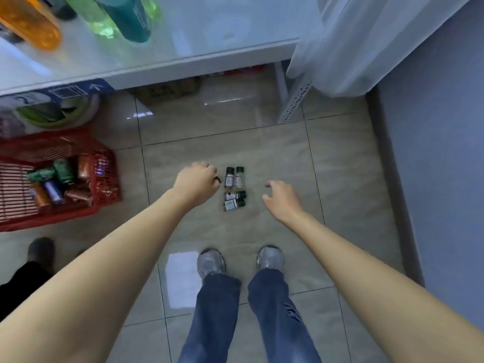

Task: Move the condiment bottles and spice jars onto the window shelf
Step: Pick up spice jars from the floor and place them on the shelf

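Several small spice jars (235,188) with dark green caps lie in a cluster on the tiled floor ahead of my feet. My left hand (196,183) hangs just left of the jars with fingers loosely curled, holding nothing. My right hand (281,199) hangs just right of them, fingers relaxed and spread, also holding nothing. The white window shelf (209,45) runs across the top. An orange bottle (28,20), a green bottle (91,15) and a teal bottle (128,17) stand at its left end.
A red plastic crate (60,179) holding several packets and jars sits on the floor at left. A white curtain (379,40) hangs at the upper right beside a blue-grey wall. Another person's shoe (42,251) shows at lower left. Boxes sit under the shelf.
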